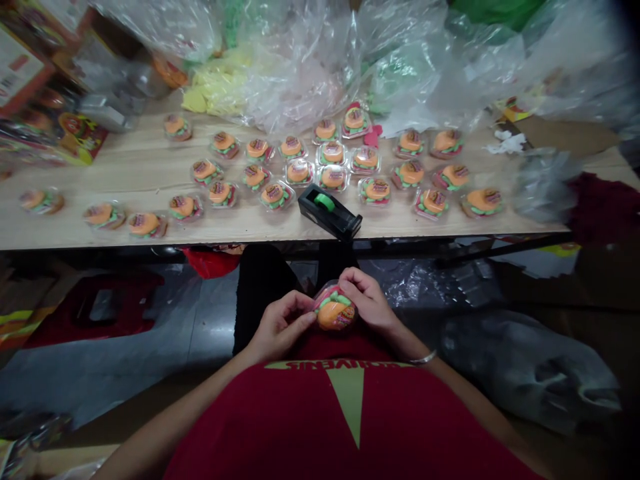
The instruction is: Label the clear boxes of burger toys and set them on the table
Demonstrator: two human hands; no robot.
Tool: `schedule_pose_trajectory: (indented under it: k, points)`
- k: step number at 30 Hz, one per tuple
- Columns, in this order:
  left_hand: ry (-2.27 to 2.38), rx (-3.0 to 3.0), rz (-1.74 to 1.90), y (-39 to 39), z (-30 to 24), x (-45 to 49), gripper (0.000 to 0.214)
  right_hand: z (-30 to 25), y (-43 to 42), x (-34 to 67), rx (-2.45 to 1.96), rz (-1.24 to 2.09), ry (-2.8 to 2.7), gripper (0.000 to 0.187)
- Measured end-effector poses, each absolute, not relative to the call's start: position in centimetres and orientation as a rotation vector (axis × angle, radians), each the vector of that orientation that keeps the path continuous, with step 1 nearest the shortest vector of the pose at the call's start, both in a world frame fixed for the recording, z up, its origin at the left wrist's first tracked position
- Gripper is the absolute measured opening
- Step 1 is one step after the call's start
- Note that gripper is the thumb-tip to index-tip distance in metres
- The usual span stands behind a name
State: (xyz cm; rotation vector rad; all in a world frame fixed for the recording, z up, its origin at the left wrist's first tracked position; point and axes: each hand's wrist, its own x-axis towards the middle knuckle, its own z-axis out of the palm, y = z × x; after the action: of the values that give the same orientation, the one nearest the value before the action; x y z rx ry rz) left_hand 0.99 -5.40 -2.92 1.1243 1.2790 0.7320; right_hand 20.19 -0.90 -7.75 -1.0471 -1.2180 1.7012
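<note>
A toy burger in a clear plastic case (336, 313) is held over my lap, just below the table's front edge. Its orange bun with a printed label faces up toward me, and green and red layers show behind it. My left hand (286, 321) pinches the case at its left side between thumb and fingers. On the right side my right hand (366, 297) grips the upper edge, fingers closed on it. On the table ahead, a black tape dispenser (330, 212) with a green roll lies at the front edge.
Several similar packed toy burgers (274, 193) are spread across the wooden table (135, 177). Clear plastic bags (310, 60) with coloured pieces pile along the back. Boxes (25, 73) stand at the far left. A red stool (100, 307) is on the floor, left.
</note>
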Motion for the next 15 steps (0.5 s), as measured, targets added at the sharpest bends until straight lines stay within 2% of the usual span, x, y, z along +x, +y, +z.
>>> schedule_pose_trajectory:
  k: [3,5,8,15]
  points:
    - [1.365,1.116,0.944,-5.0,-3.0,1.1,0.031,-7.7,-1.6,19.6,-1.082,1.55,-1.212,0.017]
    - [1.414,1.104,1.001,-4.6,-3.0,0.9,0.026,-7.5,-2.2,19.2,-1.117,1.399,-1.269,0.015]
    - [1.401,1.126,0.884,-4.2,-2.9,0.2,0.016,-6.8,-2.8,19.1,-1.169,1.211,-1.499,0.022]
    - [1.373,1.26,0.753,-3.4,-2.4,-0.2,0.023,-6.2,-3.3,19.1,-1.102,1.109,-1.795,0.037]
